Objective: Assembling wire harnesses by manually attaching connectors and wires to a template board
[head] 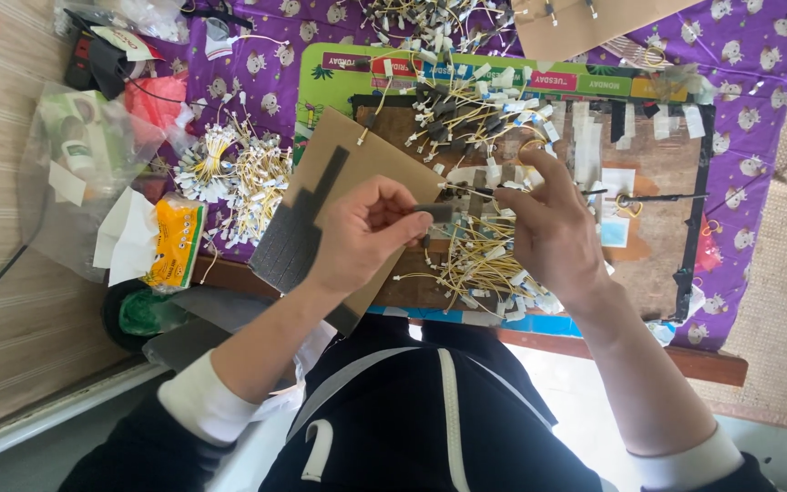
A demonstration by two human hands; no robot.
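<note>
At centre frame, the left hand is seen curled, thumb and fingers pinched on a short dark strip of tape. Just right of it, the right hand is closed around a thin yellow wire, held between thumb and forefinger; wire and strip meet between the two hands. Beneath the left hand a brown cardboard sheet carrying black tape strips is noted, lying tilted over the edge of a worn wooden board. Below the hands a loose pile of yellow wires with white tags is recorded on the board; a second pile lies above them. At left of frame, bundled wires rest on a purple patterned cloth, beside a yellow packet and a clear plastic bag.
</note>
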